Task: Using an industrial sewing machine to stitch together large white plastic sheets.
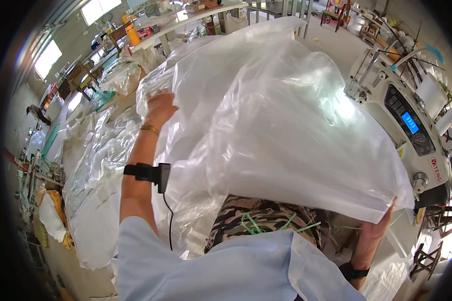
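A large translucent white plastic sheet [286, 135] spreads in front of me, wrinkled and shiny, across my lap and up to the sewing machine [421, 135]. My left hand [159, 106] rests at its far left part, fingers apart and slightly bent, holding nothing that I can see. At the near right corner of the sheet, my right hand [377, 228] grips the edge close to the machine's handwheel end. The sheet covers part of the right fingers. A lit blue display [410, 122] shows on the machine's control panel.
More crumpled plastic sheeting [98, 190] lies heaped to my left. Light tables [186, 20] with tools and an orange bottle [132, 34] stand at the back. Thread cones [432, 93] sit beside the machine. Green strips [253, 224] lie on my lap. Another person [37, 114] is far left.
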### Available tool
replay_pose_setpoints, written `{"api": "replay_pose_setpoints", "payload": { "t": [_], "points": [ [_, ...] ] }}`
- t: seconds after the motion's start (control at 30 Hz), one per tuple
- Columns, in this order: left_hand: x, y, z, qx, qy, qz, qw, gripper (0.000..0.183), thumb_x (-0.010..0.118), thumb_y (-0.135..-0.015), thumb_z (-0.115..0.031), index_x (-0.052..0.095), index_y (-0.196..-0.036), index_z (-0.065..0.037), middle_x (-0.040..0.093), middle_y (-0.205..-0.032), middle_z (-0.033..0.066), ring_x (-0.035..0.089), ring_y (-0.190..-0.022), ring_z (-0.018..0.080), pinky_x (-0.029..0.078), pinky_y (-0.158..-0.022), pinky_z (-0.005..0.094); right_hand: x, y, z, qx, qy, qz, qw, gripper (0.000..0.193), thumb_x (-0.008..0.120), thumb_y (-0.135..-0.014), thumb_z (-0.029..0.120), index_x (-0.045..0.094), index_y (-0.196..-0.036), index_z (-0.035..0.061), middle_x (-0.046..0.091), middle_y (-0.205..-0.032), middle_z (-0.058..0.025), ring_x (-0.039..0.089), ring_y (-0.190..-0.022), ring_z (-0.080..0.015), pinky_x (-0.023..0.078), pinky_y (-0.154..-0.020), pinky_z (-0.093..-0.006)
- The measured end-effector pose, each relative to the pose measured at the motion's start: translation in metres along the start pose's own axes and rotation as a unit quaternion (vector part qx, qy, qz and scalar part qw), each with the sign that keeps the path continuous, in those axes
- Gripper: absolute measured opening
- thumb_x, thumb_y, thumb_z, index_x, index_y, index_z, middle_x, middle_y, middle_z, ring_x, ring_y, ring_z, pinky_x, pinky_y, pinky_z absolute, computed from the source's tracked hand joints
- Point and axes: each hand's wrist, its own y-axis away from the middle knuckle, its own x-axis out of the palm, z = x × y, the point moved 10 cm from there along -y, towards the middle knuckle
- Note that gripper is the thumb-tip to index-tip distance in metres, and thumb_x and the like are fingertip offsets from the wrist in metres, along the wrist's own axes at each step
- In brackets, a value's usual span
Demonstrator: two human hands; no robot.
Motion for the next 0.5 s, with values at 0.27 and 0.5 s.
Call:
{"api": "replay_pose_setpoints", "payload": {
  "t": [0.27, 0.5],
  "points": [
    [0.006, 0.049, -0.089, 0.002, 0.388, 0.131, 0.912, 0.054, 0.062, -0.084, -0.058, 0.071, -0.075, -0.006, 0.065, -0.065, 0.0059, 0.064, -0.064, 0.0204, 0.049, -0.063, 0.0334, -0.011, -0.004, 0.016, -0.135, 0.132, -0.014, 0.982, 0.053, 0.037, -0.103, 0.032, 0.032, -0.147, 0.0033, 0.046, -0.141, -0.0118, 0.048, -0.125, -0.0266, 0.042, -0.104, -0.0417],
    [0.036, 0.075, -0.122, -0.167, 0.799, 0.122, 0.564, 0.023, 0.062, -0.093, -0.027, 0.068, -0.087, -0.005, 0.066, -0.079, -0.0007, 0.061, -0.075, 0.0093, 0.049, -0.072, 0.0278, 0.022, 0.016, 0.050, -0.283, 0.430, -0.036, 0.856, 0.066, 0.058, -0.095, 0.031, 0.031, -0.148, 0.0019, 0.048, -0.138, -0.0151, 0.050, -0.124, -0.0271, 0.040, -0.105, -0.0372]
  ]
}}
